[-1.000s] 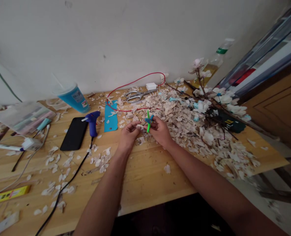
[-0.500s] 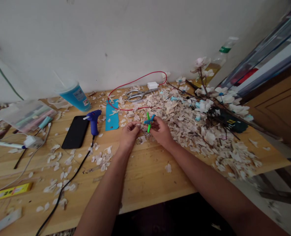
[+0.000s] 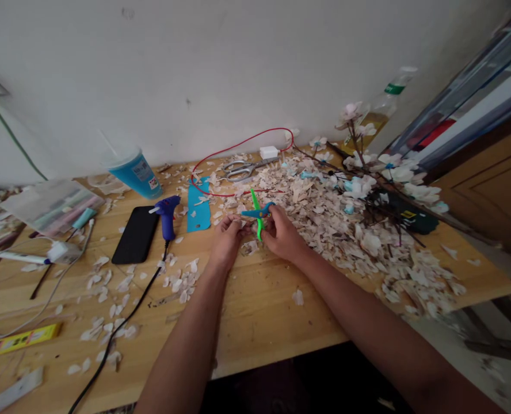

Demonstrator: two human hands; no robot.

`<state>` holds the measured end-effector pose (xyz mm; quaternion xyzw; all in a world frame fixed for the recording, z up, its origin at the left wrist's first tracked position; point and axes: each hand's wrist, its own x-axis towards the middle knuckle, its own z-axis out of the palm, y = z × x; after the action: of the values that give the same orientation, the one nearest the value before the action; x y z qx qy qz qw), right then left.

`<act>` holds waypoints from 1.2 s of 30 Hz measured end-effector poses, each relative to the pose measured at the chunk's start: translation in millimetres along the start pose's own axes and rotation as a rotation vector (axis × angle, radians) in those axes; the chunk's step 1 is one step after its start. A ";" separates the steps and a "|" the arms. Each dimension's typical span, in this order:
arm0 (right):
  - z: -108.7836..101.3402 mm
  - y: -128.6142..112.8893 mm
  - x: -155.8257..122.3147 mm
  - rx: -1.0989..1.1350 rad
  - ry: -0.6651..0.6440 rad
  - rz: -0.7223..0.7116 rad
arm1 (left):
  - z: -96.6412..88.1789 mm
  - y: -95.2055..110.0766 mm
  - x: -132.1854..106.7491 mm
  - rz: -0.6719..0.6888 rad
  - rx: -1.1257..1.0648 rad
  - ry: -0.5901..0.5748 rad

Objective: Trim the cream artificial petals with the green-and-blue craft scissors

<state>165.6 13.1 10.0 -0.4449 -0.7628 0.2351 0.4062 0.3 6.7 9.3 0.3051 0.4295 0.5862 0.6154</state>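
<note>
My right hand (image 3: 282, 234) is closed on small green-and-blue scissors (image 3: 258, 211), whose blades stand spread apart. Right beside it, my left hand (image 3: 227, 238) pinches a small pale petal piece near the blades; the piece is too small to make out well. Both hands hover over the wooden table (image 3: 255, 310) at the edge of a large heap of pale petal scraps (image 3: 346, 230).
A blue glue gun (image 3: 167, 214) with a black cord, a black phone (image 3: 135, 233), a blue card (image 3: 197, 205), a blue cup (image 3: 134, 173), grey scissors (image 3: 240, 169), a red wire (image 3: 238, 146), a flowered branch (image 3: 380, 172) and a bottle (image 3: 382, 106) lie around. Loose petals dot the left side.
The small scissors' blades have spread wider and sit slightly lower. Both hands stay together at the same spot; the view shifted slightly.
</note>
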 end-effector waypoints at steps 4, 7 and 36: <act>-1.6 -0.5 -0.4 -0.194 -0.020 -0.046 | -1.0 -0.9 0.6 -0.001 -0.018 0.019; -1.4 -0.8 -1.3 -0.253 -0.024 -0.054 | -0.9 -0.2 -0.1 -0.025 -0.019 0.036; -1.1 -6.8 2.1 0.164 0.152 0.064 | 2.9 5.9 -4.3 -0.063 -0.073 -0.016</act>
<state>162.6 11.6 16.4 -0.4510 -0.6932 0.2751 0.4903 0.4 3.6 16.5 0.2735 0.4124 0.5793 0.6477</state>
